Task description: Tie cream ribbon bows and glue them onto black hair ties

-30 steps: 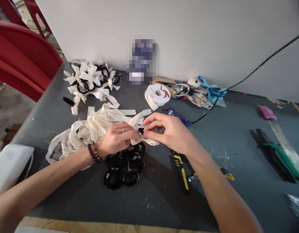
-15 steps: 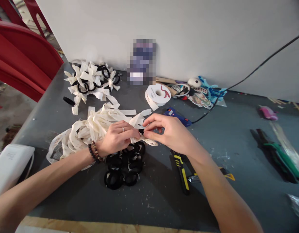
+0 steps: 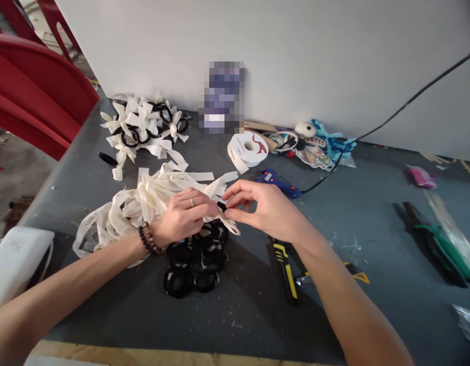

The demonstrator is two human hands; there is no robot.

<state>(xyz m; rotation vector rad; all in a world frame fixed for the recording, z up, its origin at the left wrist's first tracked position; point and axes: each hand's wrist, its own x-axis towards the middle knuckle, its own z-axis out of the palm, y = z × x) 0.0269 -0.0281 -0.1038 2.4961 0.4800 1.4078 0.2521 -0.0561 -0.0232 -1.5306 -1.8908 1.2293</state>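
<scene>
Over the pile of black hair ties, my left hand is closed in a pinch on a black hair tie. A cream ribbon is wrapped at that tie and hangs in a loop below the fingertips. Facing it from the right, my right hand curls thumb and fingers at the ribbon, right beside the band. The fingertips partly hide the exact grip. Behind my left hand lies a heap of loose cream ribbon strips.
Hair ties with cream bows lie at the back left. A ribbon spool and a blue glue gun with a black cord stand behind my right hand. Yellow-black pliers, green-handled pliers and a white power bank also lie around.
The ribbon loop at the hair tie has swung down a little and now hangs lower. Both hands have shifted only slightly.
</scene>
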